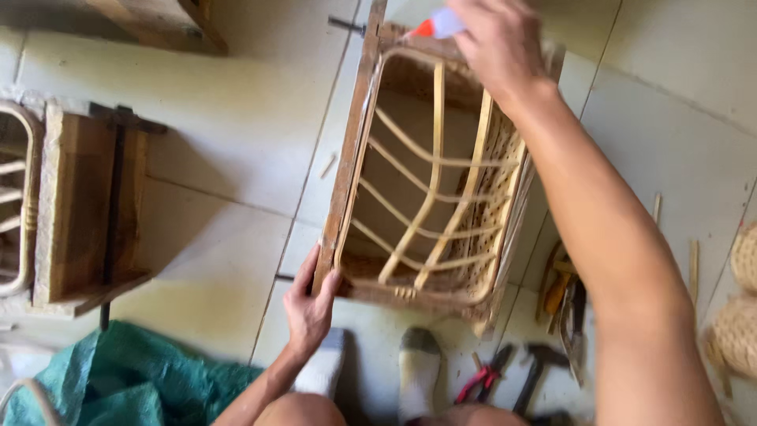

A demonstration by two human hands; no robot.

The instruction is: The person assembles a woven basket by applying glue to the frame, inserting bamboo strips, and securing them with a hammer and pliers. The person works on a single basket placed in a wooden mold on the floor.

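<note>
Hands on wooden frame running lengthwise away, glue bottle nozzle pointing left

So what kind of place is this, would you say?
Probably a small rattan or cane craft workshop, worked on the floor: a wooden form with bent cane framing inside, hand tools scattered on the tiles, and woven pieces at the right edge.
</note>
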